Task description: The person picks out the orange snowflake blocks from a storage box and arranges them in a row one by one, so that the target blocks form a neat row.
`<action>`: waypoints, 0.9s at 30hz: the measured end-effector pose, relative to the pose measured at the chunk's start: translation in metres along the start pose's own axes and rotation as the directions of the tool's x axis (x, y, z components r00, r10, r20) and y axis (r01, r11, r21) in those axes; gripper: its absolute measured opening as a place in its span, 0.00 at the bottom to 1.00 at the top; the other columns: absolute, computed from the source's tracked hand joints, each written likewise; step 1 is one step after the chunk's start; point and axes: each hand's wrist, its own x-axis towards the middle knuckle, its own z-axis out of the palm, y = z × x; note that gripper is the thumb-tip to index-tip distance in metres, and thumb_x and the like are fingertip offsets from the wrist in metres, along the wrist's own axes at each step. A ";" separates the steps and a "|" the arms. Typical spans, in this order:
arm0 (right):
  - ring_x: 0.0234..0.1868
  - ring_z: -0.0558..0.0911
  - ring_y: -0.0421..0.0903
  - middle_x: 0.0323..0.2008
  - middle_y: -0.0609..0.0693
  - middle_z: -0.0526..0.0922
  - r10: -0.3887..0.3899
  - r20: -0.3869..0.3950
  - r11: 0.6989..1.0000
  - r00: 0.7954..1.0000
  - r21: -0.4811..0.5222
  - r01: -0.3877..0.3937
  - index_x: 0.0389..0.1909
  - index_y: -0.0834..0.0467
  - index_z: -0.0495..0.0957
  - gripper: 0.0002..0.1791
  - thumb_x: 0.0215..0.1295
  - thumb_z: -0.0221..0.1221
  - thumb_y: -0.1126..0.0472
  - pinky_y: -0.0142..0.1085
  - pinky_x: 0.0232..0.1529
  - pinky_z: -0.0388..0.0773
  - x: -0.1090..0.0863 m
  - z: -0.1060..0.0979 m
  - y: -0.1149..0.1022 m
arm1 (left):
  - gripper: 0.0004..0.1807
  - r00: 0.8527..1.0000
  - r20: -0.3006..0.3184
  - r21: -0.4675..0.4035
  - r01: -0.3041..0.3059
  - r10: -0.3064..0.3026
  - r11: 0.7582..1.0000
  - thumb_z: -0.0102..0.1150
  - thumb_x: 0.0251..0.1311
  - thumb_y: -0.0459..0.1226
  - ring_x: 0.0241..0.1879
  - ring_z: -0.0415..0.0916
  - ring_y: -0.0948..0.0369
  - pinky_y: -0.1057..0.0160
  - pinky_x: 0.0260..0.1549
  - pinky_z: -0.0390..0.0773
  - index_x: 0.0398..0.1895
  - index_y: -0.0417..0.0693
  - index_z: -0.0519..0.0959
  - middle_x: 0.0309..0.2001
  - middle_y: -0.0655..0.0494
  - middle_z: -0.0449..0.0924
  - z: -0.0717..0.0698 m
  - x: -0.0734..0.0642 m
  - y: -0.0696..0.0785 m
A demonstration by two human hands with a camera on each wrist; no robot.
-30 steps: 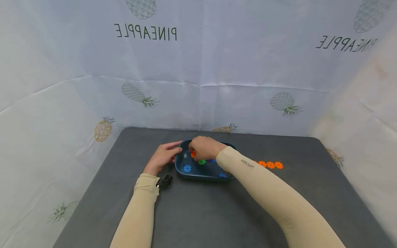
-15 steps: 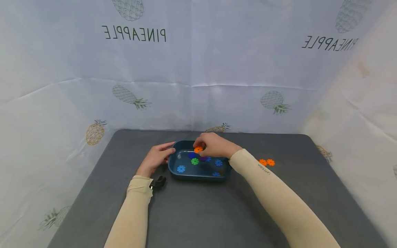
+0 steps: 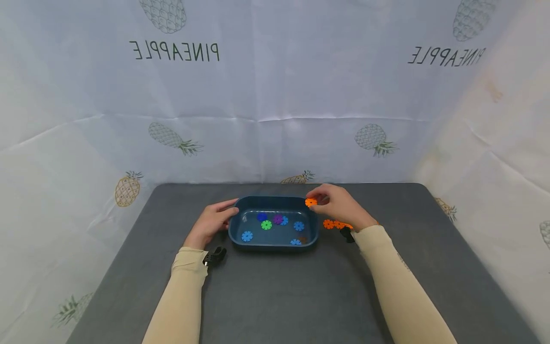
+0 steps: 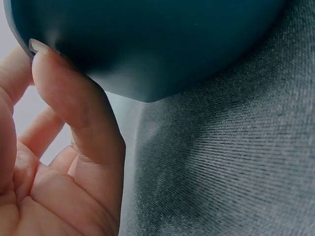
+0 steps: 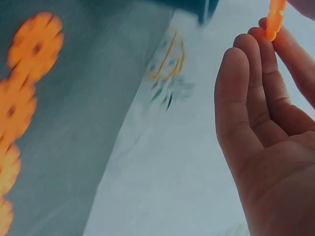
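My right hand (image 3: 339, 204) pinches an orange flower-shaped disc (image 3: 311, 202) between thumb and fingers, at the right rim of a dark blue tray (image 3: 275, 247). In the right wrist view this orange disc (image 5: 275, 19) shows edge-on at the fingertips. At the tray's left end my left hand (image 3: 209, 223) grips the rim; the left wrist view shows the thumb (image 4: 74, 93) against the tray wall (image 4: 147, 73), other fingers behind. Inside the tray lie a green disc (image 3: 266, 225), a purple disc (image 3: 278, 219), a brown disc (image 3: 302, 240) and several blue discs (image 3: 247, 236).
A row of orange flower-shaped discs (image 3: 328, 224) lies on the grey table (image 3: 275, 296) right of the tray, partly hidden by the right wrist's black strap (image 3: 347, 234). Behind the table hangs a white pineapple-print cloth (image 3: 275, 153).
My right hand has lifted the orange disc out of the tray and carried it rightward to the right rim. My left hand stays at the tray's left end. The head view has shifted slightly.
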 end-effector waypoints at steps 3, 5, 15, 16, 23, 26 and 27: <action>0.58 0.83 0.53 0.62 0.52 0.83 0.031 -0.042 1.000 0.999 0.007 -0.030 0.64 0.50 0.85 0.19 0.75 0.68 0.54 0.54 0.62 0.83 -0.014 -0.007 0.017 | 0.28 1.000 0.000 0.002 0.000 0.000 1.000 0.66 0.76 0.45 0.32 0.79 0.61 0.64 0.35 0.85 0.77 0.56 0.77 0.41 0.54 0.85 0.001 0.000 -0.001; 0.59 0.82 0.55 0.63 0.53 0.82 0.054 -0.064 0.999 0.997 -0.003 -0.054 0.65 0.50 0.84 0.20 0.76 0.67 0.55 0.55 0.62 0.83 -0.023 -0.011 0.029 | 0.28 1.000 0.000 -0.002 0.005 -0.005 1.000 0.66 0.76 0.45 0.32 0.79 0.61 0.64 0.35 0.85 0.77 0.56 0.77 0.41 0.54 0.86 0.001 0.001 -0.002; 0.61 0.82 0.61 0.66 0.60 0.80 0.156 -0.148 0.984 0.977 -0.058 -0.166 0.70 0.56 0.81 0.24 0.77 0.67 0.56 0.58 0.58 0.84 -0.062 -0.029 0.087 | 0.29 1.000 -0.003 0.006 0.013 -0.013 1.000 0.65 0.76 0.45 0.34 0.79 0.61 0.64 0.35 0.85 0.78 0.55 0.76 0.43 0.53 0.85 0.002 0.001 -0.001; 0.61 0.82 0.61 0.66 0.60 0.80 0.164 -0.156 0.982 0.974 -0.064 -0.176 0.70 0.56 0.81 0.24 0.76 0.67 0.56 0.58 0.57 0.84 -0.065 -0.031 0.092 | 0.29 1.000 0.001 0.011 0.009 -0.009 1.000 0.65 0.76 0.45 0.34 0.79 0.61 0.65 0.35 0.85 0.78 0.55 0.76 0.43 0.53 0.85 0.003 0.001 -0.001; 0.61 0.82 0.64 0.65 0.65 0.80 0.199 -0.182 0.969 0.963 -0.112 -0.222 0.69 0.61 0.81 0.25 0.76 0.67 0.56 0.58 0.57 0.84 -0.083 -0.041 0.117 | 0.29 1.000 0.000 0.026 0.009 -0.009 1.000 0.65 0.76 0.46 0.32 0.77 0.60 0.64 0.35 0.84 0.78 0.57 0.76 0.37 0.55 0.82 0.002 0.000 -0.001; 0.60 0.82 0.65 0.64 0.67 0.79 0.205 -0.187 0.963 0.961 -0.136 -0.232 0.69 0.63 0.80 0.24 0.77 0.66 0.58 0.59 0.56 0.84 -0.087 -0.045 0.124 | 0.29 1.000 -0.001 0.032 0.013 -0.013 0.999 0.65 0.76 0.47 0.32 0.78 0.60 0.64 0.35 0.84 0.78 0.58 0.76 0.38 0.54 0.83 0.001 0.000 -0.002; 0.59 0.82 0.65 0.64 0.68 0.79 0.208 -0.189 0.961 0.960 -0.146 -0.236 0.68 0.64 0.80 0.24 0.77 0.65 0.59 0.59 0.55 0.84 -0.088 -0.047 0.125 | 0.29 1.000 -0.001 0.033 0.014 -0.014 0.999 0.65 0.76 0.47 0.32 0.78 0.60 0.64 0.35 0.84 0.78 0.58 0.76 0.38 0.54 0.83 0.001 0.000 -0.002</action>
